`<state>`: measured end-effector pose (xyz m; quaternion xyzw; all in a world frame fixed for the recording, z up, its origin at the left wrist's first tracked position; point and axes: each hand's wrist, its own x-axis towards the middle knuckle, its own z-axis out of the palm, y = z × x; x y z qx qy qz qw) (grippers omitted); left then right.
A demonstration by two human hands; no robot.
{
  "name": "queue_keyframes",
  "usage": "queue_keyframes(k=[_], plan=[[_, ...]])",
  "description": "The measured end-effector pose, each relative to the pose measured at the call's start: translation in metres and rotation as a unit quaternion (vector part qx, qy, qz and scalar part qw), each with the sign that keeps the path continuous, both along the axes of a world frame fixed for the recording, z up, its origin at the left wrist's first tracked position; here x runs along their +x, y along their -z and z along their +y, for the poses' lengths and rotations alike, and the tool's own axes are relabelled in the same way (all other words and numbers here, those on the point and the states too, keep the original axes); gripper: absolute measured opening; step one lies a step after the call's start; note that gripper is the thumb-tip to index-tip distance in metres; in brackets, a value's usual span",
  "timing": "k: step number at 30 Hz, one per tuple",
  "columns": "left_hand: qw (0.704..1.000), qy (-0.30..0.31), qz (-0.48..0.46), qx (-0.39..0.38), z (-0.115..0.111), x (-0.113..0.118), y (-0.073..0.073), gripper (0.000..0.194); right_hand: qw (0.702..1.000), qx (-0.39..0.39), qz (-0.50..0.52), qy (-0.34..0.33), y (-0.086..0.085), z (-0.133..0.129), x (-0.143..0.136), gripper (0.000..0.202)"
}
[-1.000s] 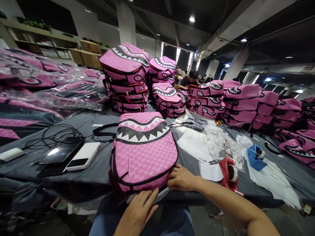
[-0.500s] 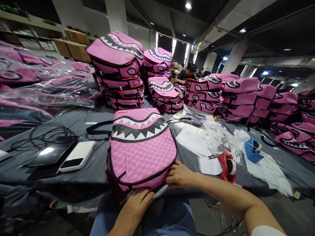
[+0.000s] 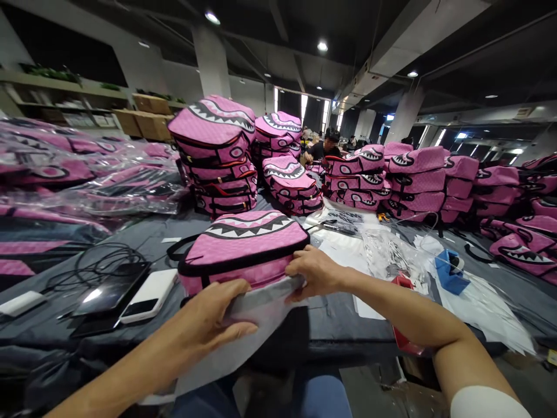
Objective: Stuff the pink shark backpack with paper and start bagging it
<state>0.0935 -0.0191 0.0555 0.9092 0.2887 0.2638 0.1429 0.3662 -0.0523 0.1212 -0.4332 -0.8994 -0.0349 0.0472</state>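
A pink checkered backpack (image 3: 248, 244) with a black-and-white shark-mouth print lies at the near edge of the table, its bottom side facing me. A translucent whitish plastic sheet (image 3: 256, 331) hangs down in front of it over my lap. My left hand (image 3: 221, 310) has the sheet's upper left part between thumb and fingers, just below the backpack's lower left edge. At the backpack's right corner, my right hand (image 3: 311, 271) is closed on the sheet's right end, its fingers against the bag.
Stacked pink backpacks (image 3: 213, 157) stand behind; plastic-wrapped ones (image 3: 130, 188) lie left. A white power bank (image 3: 149, 296), a black tablet (image 3: 108, 293) and cables are left. Right are a blue tape dispenser (image 3: 451, 271), a red one (image 3: 407, 342) and plastic bags (image 3: 487, 302). A person (image 3: 326, 148) is behind.
The backpack's near side has tilted up so its bottom shows. My left hand has moved up and opened around the sheet, which now shows much more. My right hand has risen slightly.
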Motion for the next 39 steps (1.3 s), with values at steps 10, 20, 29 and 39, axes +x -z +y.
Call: queue_keyframes(k=[10, 20, 29, 39], plan=[[0.927, -0.043, -0.011, 0.373, 0.011, 0.022, -0.032, 0.028, 0.975, 0.205, 0.085, -0.018, 0.020, 0.006, -0.003, 0.032], [0.973, 0.046, 0.140, 0.177, 0.010, 0.009, -0.014, 0.018, 0.945, 0.269, 0.183, -0.034, 0.063, 0.006, -0.002, 0.016], [0.881, 0.001, 0.013, 0.473, -0.001, 0.010, 0.024, 0.039, 0.918, 0.352, 0.122, -0.134, 0.076, 0.004, 0.001, 0.015], [0.911, 0.026, 0.080, 0.404, -0.009, 0.007, 0.068, 0.031, 0.926, 0.331, 0.127, -0.125, 0.131, -0.004, 0.001, 0.014]])
